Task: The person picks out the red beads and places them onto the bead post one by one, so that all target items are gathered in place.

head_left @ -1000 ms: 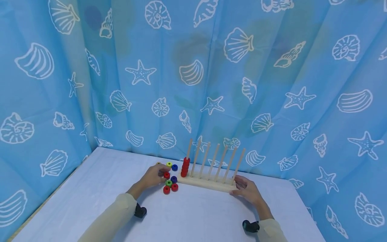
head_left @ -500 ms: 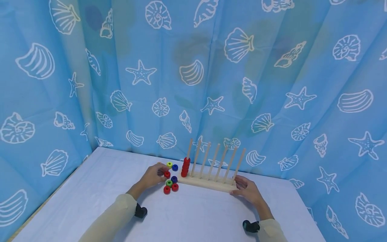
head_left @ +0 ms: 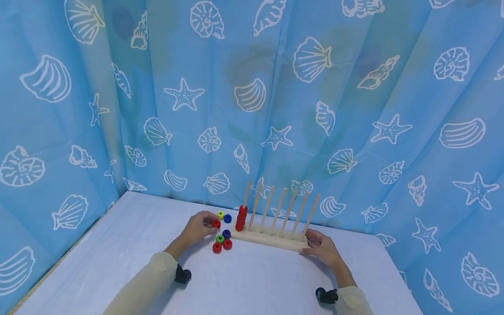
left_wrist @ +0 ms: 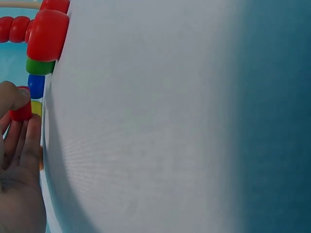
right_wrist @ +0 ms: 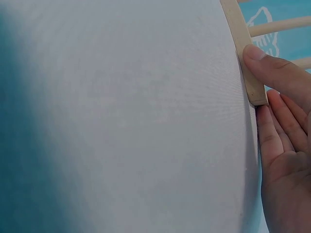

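Pinching a red bead [head_left: 216, 223] between thumb and fingers, the left hand [head_left: 199, 228] hovers at the person's left, beside the loose beads; the bead seems just clear of the desk [head_left: 252, 280], though I can't be sure of it from where I stand. The right hand [head_left: 320, 246] grips the far right end of the wooden base [head_left: 267, 239], thumb on its near side and fingers around the end.

Seven rods rise from that base. A red stack [head_left: 241, 218] fills the lower part of the leftmost rod [head_left: 246, 194], while the six other rods [head_left: 311, 215] are bare. Between the left hand and the base lie a yellow bead [head_left: 220, 215], a blue bead [head_left: 228, 218], a darker blue bead [head_left: 226, 234], a green bead [head_left: 220, 239] and two loose red beads [head_left: 217, 248].

To my eye, the work is at the pick-up: one bead secured, not yet on any rod. If it is to join the other reds, the move calls for lifting it above the leftmost rod's tip, turning its hole to line up, and lowering it straight, with the right hand steadying the base.
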Tool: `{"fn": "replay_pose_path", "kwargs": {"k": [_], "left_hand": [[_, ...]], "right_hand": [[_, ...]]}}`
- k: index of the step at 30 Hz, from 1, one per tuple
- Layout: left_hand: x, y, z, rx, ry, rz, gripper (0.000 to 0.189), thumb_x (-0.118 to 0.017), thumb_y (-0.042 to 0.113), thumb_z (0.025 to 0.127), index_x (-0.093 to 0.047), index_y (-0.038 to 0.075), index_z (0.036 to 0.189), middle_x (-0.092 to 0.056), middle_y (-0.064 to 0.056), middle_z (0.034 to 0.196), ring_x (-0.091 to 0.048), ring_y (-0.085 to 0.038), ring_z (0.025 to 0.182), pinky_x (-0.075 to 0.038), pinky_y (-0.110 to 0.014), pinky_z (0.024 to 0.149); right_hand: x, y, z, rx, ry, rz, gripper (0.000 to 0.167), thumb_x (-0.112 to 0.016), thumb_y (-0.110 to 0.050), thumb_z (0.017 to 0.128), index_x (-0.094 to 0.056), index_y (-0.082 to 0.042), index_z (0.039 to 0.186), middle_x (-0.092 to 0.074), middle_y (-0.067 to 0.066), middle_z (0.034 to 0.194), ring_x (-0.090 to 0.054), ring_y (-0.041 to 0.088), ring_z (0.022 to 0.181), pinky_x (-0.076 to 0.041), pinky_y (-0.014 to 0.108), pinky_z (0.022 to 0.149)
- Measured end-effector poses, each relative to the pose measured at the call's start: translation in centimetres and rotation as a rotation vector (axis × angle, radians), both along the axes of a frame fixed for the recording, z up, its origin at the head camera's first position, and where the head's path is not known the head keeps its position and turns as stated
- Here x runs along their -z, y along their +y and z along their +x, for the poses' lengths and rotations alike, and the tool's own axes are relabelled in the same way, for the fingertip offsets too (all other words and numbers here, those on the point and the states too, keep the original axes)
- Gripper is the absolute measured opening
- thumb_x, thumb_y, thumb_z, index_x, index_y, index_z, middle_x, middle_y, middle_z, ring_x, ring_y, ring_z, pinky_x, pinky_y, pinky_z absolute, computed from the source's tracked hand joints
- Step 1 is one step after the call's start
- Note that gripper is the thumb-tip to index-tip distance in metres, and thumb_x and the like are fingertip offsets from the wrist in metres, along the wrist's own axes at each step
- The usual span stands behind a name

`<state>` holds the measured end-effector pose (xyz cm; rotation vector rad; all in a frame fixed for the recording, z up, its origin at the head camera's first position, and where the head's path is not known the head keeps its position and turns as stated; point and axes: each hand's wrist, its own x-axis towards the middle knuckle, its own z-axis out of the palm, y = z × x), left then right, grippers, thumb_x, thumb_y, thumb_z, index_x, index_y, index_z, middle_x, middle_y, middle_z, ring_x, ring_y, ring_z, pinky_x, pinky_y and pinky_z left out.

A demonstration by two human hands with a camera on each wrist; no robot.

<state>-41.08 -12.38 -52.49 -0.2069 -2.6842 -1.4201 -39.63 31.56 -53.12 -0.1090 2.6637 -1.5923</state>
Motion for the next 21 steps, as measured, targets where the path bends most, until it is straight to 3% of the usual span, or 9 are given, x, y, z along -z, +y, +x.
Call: {"fn": "replay_pose_path", "kwargs": {"k": [7, 13, 21], "left_hand": [[-0.7, 0.1, 0.2, -0.010, 0.018, 0.006, 0.031, -0.079, 0.009, 0.080, -0.067, 0.015, 0.108, -0.063, 0.000, 0.104, -0.062, -0.020, 0.100, -0.056, -0.037, 0.086], [-1.2, 0.1, 0.0, -0.029, 0.039, 0.040, 0.038, -0.079, 0.008, 0.080, -0.064, 0.011, 0.115, -0.065, -0.002, 0.105, -0.064, -0.019, 0.097, -0.057, -0.035, 0.083], [-2.8, 0.3, -0.8, -0.035, 0.066, 0.049, 0.034, -0.078, 0.012, 0.082, -0.065, 0.011, 0.114, -0.065, -0.004, 0.107, -0.065, -0.021, 0.100, -0.056, -0.037, 0.086]], "right_hand": [[0.1, 0.1, 0.1, -0.001, 0.002, -0.009, 0.086, -0.089, -0.019, 0.067, -0.048, -0.007, 0.141, -0.047, 0.018, 0.144, -0.044, 0.033, 0.133, -0.042, 0.039, 0.103], [0.2, 0.1, 0.0, 0.004, -0.004, 0.005, 0.085, -0.089, -0.020, 0.068, -0.048, -0.008, 0.141, -0.047, 0.016, 0.145, -0.044, 0.032, 0.134, -0.041, 0.039, 0.103], [0.0, -0.1, -0.1, 0.006, -0.008, 0.007, 0.086, -0.089, -0.021, 0.068, -0.047, -0.007, 0.142, -0.047, 0.018, 0.145, -0.043, 0.033, 0.134, -0.041, 0.040, 0.103]]}}
